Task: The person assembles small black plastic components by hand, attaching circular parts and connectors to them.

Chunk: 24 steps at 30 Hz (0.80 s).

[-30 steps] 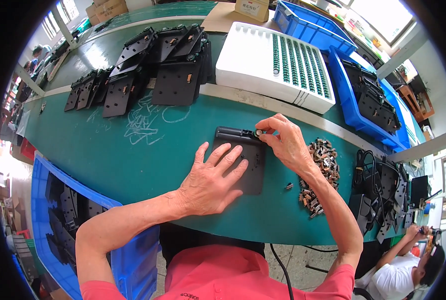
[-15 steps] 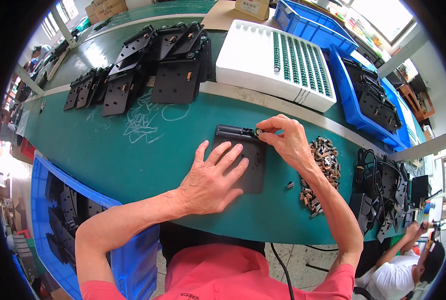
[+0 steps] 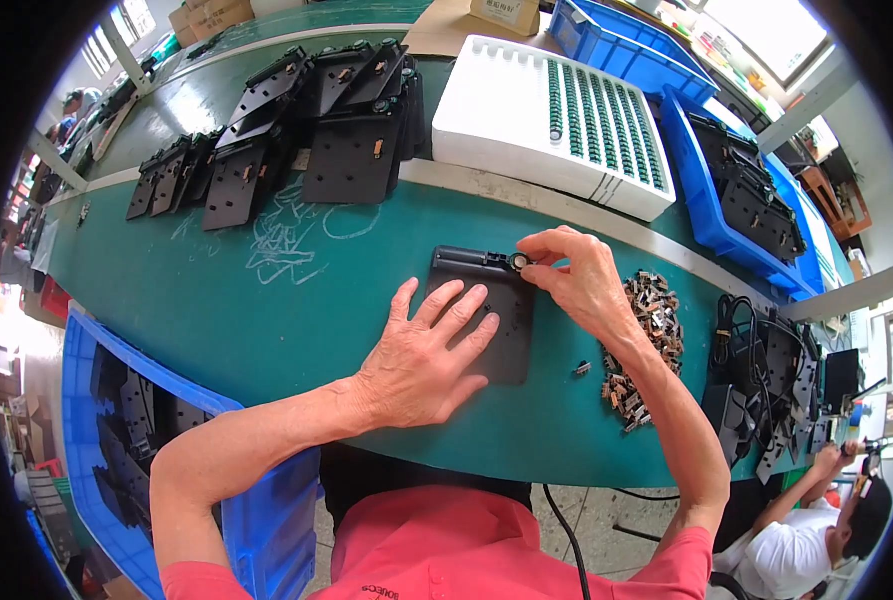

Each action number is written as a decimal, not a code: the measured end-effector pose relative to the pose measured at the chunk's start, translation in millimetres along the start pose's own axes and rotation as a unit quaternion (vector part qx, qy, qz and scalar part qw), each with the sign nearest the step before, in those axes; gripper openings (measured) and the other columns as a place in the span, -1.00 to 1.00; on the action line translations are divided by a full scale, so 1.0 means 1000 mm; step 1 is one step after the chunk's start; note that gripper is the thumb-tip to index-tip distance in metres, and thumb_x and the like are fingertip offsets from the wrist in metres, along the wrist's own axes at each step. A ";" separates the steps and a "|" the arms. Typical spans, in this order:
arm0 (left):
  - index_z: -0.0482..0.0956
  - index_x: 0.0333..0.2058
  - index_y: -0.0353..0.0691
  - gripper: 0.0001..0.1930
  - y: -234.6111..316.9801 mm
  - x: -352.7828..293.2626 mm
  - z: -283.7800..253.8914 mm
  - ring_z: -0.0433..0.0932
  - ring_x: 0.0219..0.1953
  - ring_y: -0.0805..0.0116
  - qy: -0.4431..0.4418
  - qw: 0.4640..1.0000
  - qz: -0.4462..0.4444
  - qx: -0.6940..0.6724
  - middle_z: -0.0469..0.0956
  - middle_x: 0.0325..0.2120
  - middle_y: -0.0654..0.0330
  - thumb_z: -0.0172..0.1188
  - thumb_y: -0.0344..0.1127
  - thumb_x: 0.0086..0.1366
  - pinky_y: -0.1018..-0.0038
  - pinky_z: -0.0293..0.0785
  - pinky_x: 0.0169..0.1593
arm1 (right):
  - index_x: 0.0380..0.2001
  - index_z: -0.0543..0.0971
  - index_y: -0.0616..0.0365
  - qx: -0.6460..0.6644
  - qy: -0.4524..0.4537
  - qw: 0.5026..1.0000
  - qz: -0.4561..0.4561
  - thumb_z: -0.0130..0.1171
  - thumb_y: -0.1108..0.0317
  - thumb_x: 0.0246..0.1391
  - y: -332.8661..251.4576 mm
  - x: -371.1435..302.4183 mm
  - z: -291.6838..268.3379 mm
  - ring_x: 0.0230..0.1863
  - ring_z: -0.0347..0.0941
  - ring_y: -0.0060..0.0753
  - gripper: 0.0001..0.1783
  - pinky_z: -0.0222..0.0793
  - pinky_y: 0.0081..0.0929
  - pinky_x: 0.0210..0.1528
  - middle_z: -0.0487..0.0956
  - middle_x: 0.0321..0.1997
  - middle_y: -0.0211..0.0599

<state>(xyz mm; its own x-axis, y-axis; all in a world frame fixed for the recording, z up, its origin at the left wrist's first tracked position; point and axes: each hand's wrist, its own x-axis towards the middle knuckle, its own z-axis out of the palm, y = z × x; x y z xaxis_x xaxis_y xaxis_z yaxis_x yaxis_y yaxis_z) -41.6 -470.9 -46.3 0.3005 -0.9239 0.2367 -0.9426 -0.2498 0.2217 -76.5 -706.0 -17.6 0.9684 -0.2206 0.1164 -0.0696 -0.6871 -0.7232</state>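
Note:
A flat black plastic panel [image 3: 507,345] with a raised bar along its far edge lies on the green table in front of me. My left hand [image 3: 421,350] rests flat on the panel's left part, fingers spread. At the far right corner of the panel, my right hand [image 3: 573,272] pinches a small round part [image 3: 518,261] with a pale centre and dark green rim. That part sits against the end of the raised bar; whether it is seated there I cannot tell. Right of the panel lies a heap of small metal-and-black components [image 3: 644,350], with a single one [image 3: 582,368] lying apart.
A white foam tray [image 3: 496,110] holds rows of small green parts. Stacked black panels [image 3: 351,160] stand far left. Blue bins are at the right [image 3: 701,225], the back [image 3: 616,45] and lower left [image 3: 266,520]. Cables and black parts [image 3: 756,380] lie right; a co-worker [image 3: 801,550] sits beyond.
The round part has turned in my right fingers, its pale face now showing more fully beside the bar. My left hand stays in place on the panel.

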 end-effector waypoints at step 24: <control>0.43 0.17 -0.23 -0.35 0.000 0.001 0.000 0.17 0.32 -0.07 0.005 1.000 0.001 0.008 0.23 0.30 -0.07 0.28 -0.02 0.16 -0.22 -0.02 0.29 | -0.23 0.69 0.24 -0.006 -0.012 1.000 0.019 0.25 0.48 0.04 -0.003 0.002 0.000 -0.20 0.59 -0.32 -0.80 0.52 -0.37 -0.08 0.66 -0.24 -0.22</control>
<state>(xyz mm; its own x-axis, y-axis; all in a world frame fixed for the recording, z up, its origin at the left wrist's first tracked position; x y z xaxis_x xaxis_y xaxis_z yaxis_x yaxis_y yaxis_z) -41.6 -471.6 -46.2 0.2998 -0.9214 0.2472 -0.9455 -0.2523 0.2060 -74.4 -703.9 -15.4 0.9707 -0.2294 0.0721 -0.1091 -0.6870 -0.7184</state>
